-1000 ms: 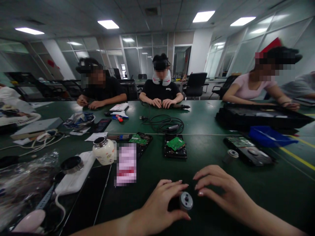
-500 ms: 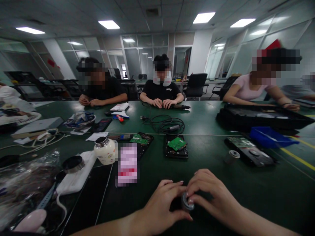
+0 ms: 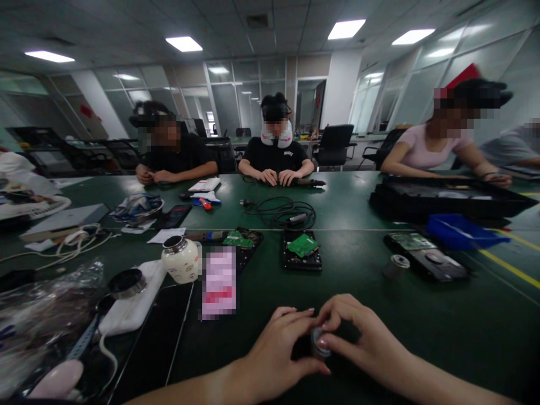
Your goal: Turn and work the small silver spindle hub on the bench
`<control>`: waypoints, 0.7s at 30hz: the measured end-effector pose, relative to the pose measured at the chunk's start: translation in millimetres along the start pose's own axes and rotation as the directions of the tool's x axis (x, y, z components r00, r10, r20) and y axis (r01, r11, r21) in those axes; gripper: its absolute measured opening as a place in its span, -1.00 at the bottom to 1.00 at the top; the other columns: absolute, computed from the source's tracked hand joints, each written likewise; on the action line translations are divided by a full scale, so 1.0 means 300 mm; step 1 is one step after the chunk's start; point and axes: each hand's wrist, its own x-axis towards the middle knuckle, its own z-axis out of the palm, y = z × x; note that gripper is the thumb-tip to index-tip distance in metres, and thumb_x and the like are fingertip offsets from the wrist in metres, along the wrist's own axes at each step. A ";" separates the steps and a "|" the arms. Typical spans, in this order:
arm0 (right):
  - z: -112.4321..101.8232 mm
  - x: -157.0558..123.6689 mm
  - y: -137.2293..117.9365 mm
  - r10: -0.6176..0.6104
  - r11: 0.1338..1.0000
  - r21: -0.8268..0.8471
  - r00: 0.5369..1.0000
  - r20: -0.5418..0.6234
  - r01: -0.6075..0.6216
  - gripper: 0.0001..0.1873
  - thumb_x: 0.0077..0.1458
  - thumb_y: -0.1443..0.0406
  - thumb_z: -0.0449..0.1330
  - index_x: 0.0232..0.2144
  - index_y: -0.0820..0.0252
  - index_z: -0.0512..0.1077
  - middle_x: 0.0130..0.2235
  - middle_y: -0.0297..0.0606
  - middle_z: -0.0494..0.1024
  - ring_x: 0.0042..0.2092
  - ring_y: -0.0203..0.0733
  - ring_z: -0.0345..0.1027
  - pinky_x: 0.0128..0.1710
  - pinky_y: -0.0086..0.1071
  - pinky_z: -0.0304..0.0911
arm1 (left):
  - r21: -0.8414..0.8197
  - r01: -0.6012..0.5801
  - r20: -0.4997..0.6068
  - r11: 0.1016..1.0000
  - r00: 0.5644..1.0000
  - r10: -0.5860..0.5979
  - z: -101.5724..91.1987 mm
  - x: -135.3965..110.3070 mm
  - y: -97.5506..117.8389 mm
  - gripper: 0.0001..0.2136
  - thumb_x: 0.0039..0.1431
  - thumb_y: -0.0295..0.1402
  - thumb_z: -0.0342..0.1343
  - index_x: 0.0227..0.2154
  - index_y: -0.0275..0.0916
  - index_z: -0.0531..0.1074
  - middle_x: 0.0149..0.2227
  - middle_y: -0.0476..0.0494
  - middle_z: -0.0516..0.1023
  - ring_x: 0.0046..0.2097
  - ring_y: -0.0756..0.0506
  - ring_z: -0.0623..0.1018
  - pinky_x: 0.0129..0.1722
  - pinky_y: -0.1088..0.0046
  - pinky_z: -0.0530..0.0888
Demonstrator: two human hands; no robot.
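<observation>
A small round metal part (image 3: 319, 344) sits on the green table (image 3: 422, 326) near the front edge. My left hand (image 3: 278, 351) is curled round its left side, thumb below it and fingers above. My right hand (image 3: 367, 340) grips the same part from the right, its fingertips pressed on the top and rim. Most of the part is hidden under both hands.
A hard drive with a green circuit board (image 3: 302, 250) lies ahead, another opened drive (image 3: 242, 241) left of it. A cream jar (image 3: 181, 259), a white power strip (image 3: 130, 304) and a black tablet (image 3: 152, 343) sit at left. A blue bin (image 3: 459, 232) and several seated people are beyond.
My right hand has come in from the right and closed its fingertips on the round metal part. My left hand has stayed round the part.
</observation>
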 end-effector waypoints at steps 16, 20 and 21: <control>-0.053 0.006 -0.039 -0.135 0.979 -0.132 0.980 0.146 0.155 -0.84 0.21 0.29 0.20 -0.14 0.01 0.47 -0.14 -0.31 0.58 -0.06 -0.18 0.41 -0.04 -0.27 0.29 | -0.003 -0.053 0.003 0.999 0.999 0.053 -0.002 0.002 0.009 -0.49 -0.04 -0.21 0.39 0.00 -0.13 0.43 0.05 -0.09 0.54 0.14 -0.20 0.43 0.17 0.23 0.23; -0.053 0.019 -0.035 -0.218 0.962 -0.130 0.962 0.164 0.240 -0.91 0.21 0.32 0.20 -0.23 0.03 0.49 -0.29 -0.37 0.61 -0.14 -0.21 0.44 -0.08 -0.29 0.28 | -0.019 -0.035 0.000 0.999 0.999 0.035 -0.002 0.001 0.008 -0.51 -0.04 -0.20 0.40 -0.03 -0.11 0.44 0.04 -0.07 0.55 0.16 -0.21 0.42 0.16 0.22 0.23; -0.050 0.022 -0.036 -0.234 0.958 -0.127 0.959 0.162 0.255 -0.90 0.22 0.34 0.19 -0.24 0.04 0.48 -0.30 -0.37 0.61 -0.16 -0.22 0.44 -0.09 -0.29 0.28 | -0.020 -0.031 -0.003 0.999 1.000 0.031 -0.002 0.001 0.009 -0.52 -0.05 -0.20 0.40 -0.04 -0.11 0.45 0.05 -0.08 0.54 0.16 -0.21 0.42 0.16 0.22 0.23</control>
